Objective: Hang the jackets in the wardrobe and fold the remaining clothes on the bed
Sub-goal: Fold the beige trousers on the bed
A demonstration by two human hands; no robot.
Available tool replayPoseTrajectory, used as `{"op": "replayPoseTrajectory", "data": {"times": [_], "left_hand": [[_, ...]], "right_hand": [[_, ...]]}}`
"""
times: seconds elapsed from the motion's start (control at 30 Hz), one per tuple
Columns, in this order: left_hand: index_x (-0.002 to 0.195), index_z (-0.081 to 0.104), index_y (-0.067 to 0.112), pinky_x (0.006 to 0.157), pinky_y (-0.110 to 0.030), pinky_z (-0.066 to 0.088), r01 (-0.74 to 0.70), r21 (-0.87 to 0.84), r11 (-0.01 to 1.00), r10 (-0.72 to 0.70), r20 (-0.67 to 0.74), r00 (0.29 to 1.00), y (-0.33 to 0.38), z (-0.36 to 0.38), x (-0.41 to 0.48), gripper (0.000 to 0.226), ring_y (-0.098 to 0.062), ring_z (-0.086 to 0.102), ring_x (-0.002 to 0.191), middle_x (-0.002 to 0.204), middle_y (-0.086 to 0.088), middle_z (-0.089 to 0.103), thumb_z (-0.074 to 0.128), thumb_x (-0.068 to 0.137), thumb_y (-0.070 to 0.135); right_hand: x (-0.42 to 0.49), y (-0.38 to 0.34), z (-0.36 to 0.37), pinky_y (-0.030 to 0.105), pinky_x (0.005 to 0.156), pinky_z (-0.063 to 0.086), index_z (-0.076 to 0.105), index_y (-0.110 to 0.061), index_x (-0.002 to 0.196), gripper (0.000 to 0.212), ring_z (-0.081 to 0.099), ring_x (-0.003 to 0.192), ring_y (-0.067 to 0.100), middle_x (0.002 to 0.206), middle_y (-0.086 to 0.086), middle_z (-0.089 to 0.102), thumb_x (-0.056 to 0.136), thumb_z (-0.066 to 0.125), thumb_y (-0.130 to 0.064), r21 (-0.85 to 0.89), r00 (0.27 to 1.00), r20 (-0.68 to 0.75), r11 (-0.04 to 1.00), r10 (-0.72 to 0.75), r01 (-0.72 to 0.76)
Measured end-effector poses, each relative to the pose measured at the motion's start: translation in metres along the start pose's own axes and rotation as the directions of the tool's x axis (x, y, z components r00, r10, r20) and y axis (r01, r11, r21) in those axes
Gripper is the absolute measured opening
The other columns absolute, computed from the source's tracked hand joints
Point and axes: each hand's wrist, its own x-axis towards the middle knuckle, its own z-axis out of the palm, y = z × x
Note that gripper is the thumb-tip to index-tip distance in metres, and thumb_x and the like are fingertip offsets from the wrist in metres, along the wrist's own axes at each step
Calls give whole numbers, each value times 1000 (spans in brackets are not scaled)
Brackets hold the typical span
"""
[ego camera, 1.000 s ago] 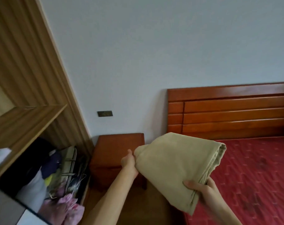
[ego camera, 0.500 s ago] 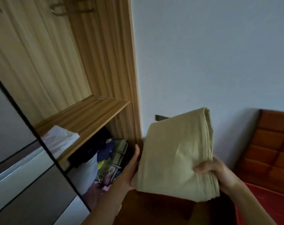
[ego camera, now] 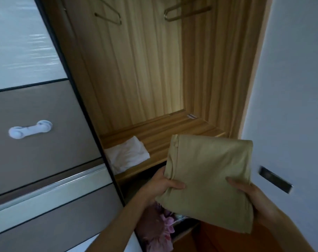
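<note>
I hold a folded beige garment (ego camera: 211, 177) in the air in front of the open wardrobe (ego camera: 154, 70). My left hand (ego camera: 163, 185) grips its left edge, thumb on top. My right hand (ego camera: 249, 193) grips its right lower side, thumb on the cloth. The garment hangs just before and slightly above the wooden shelf (ego camera: 165, 135). A folded white cloth (ego camera: 127, 155) lies on the shelf's left part. Two bare hangers (ego camera: 183, 12) hang at the top of the wardrobe.
The sliding wardrobe door (ego camera: 36, 142) with a white handle (ego camera: 30, 129) fills the left side. Below the shelf sits a heap of pink and dark clothes (ego camera: 160, 230). A wall (ego camera: 291, 88) with a dark switch plate (ego camera: 275, 179) is on the right.
My view has swung left from the bed to the wardrobe. Both hands have carried the beige garment along, now in front of the shelf; the left thumb has come on top of it.
</note>
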Motion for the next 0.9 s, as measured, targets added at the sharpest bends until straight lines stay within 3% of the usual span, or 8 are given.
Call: {"op": "replayPoseTrajectory", "data": {"times": [0.07, 0.17, 0.27, 0.37, 0.5, 0.63, 0.73, 0.9], "left_hand": [[126, 62, 22, 89, -32, 57, -17, 16, 1000, 18, -71, 997, 2, -21, 7, 62, -14, 69, 108, 118, 3, 72, 86, 72, 3], [133, 55, 30, 94, -29, 54, -45, 70, 997, 58, -190, 980, 0, -55, 22, 75, -8, 65, 112, 125, 9, 68, 91, 69, 15], [139, 41, 39, 83, -13, 52, -60, 67, 996, 82, -402, 912, -3, -86, 41, 90, 1, 61, 107, 122, 18, 61, 91, 64, 39], [147, 31, 39, 71, -2, 47, -121, 70, 990, 139, -538, 831, -8, -121, 63, 92, 13, 52, 100, 116, 27, 52, 86, 74, 34], [146, 29, 35, 76, 1, 44, -150, 105, 983, 183, -638, 748, -17, -166, 91, 86, 16, 50, 101, 118, 27, 47, 81, 80, 15], [148, 38, 27, 103, -18, 41, -125, 228, 966, 255, -732, 631, -24, -206, 113, 75, -15, 47, 132, 141, 5, 48, 75, 85, 8], [148, 35, 31, 114, -33, 34, -8, 230, 973, 199, -825, 529, -24, -219, 121, 71, -21, 36, 141, 154, -2, 36, 63, 83, 27], [154, 10, 32, 124, -42, 17, 282, 282, 917, 77, -819, 569, -31, -240, 126, 109, -22, 8, 151, 164, -2, 4, 58, 63, 68]], "right_hand": [[31, -5, 13, 45, 81, 52, 64, -25, 111, 44, 67, 99, 26, 96, -8, 77, 71, 81, -26, 62, 999, 33, 998, -36, 34], [86, -7, 36, 50, 89, 52, 68, -16, 112, 66, 65, 101, 31, 101, 3, 76, 50, 90, -25, 25, 999, 32, 999, -22, 22], [144, -5, 62, 37, 71, 50, 65, -10, 112, 39, 64, 89, 26, 99, 5, 71, 76, 73, 1, 27, 998, 43, 998, -54, 53], [200, -6, 92, 36, 67, 48, 64, -9, 107, 31, 64, 86, 26, 99, 7, 70, 83, 64, 10, -8, 991, 129, 1000, -20, 21], [282, -9, 126, 42, 75, 53, 65, -10, 116, 39, 67, 97, 33, 108, 10, 72, 79, 74, -3, -119, 971, 230, 992, 60, -33], [340, -11, 173, 46, 87, 55, 62, -18, 124, 58, 67, 106, 30, 118, 7, 70, 71, 85, -24, -209, 917, 372, 975, 145, -70], [373, -8, 209, 43, 88, 56, 66, -24, 118, 50, 69, 104, 25, 115, 2, 73, 72, 85, -30, -262, 865, 479, 965, 153, -25], [430, 22, 250, 48, 90, 56, 65, -30, 122, 58, 71, 102, 24, 114, -1, 73, 69, 88, -34, -270, 808, 568, 963, 156, 4]]}}
